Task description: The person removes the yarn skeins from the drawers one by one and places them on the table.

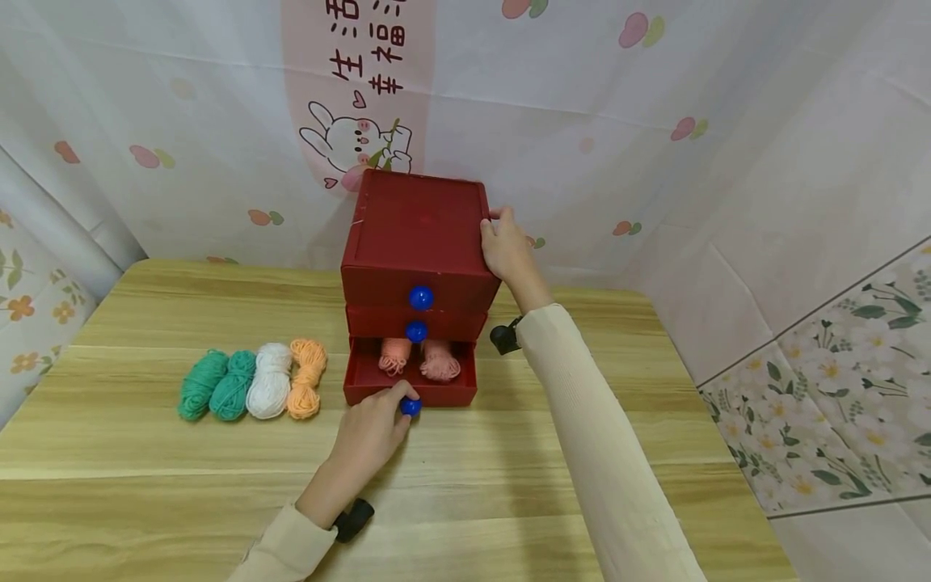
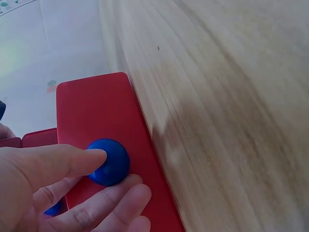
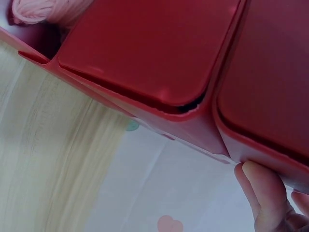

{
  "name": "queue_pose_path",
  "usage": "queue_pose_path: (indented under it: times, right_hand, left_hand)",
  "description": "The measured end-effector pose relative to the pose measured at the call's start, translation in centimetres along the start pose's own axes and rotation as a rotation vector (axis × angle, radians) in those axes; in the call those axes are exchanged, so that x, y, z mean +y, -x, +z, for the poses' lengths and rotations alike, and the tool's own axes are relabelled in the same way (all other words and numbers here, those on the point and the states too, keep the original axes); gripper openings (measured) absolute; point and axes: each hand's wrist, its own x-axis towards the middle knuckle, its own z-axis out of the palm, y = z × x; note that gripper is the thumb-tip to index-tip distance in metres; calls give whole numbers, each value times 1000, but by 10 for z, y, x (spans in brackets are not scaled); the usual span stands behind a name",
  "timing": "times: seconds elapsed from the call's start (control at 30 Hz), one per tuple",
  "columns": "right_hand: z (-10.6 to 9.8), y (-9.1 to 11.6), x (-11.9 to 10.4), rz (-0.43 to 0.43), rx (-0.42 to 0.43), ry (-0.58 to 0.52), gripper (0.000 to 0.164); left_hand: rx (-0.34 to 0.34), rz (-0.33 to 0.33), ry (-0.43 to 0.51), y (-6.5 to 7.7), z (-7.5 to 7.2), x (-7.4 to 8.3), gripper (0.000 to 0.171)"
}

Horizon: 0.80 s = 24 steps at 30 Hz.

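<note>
A red three-drawer cabinet (image 1: pixel 425 222) stands on the table, its bottom drawer (image 1: pixel 444 395) pulled out. Two pink yarn skeins (image 1: pixel 440 362) lie inside that drawer. My left hand (image 1: pixel 371 432) pinches the drawer's round blue knob (image 2: pixel 112 162) between thumb and fingers. At the cabinet's upper right edge, my right hand (image 1: pixel 511 252) presses its fingers against the side wall, as the right wrist view shows (image 3: pixel 268 193). The middle and top drawers are closed, each with a blue knob (image 1: pixel 420 297) on its front.
Left of the cabinet, several yarn skeins lie in a row: green skeins (image 1: pixel 234 386), a white skein (image 1: pixel 270 380) and an orange skein (image 1: pixel 307 378). A printed curtain (image 1: pixel 218 137) hangs behind the wooden table (image 1: pixel 182 485).
</note>
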Motion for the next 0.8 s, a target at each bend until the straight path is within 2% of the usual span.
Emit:
queue_pose_path:
  times: [0.57, 0.8]
  right_hand:
    - [1, -1, 1, -17, 17, 14, 43]
    - [1, -1, 1, -8, 12, 9, 44]
  left_hand:
    - [5, -1, -3, 19, -1, 5, 24]
    - [-34, 3, -11, 30, -3, 10, 23]
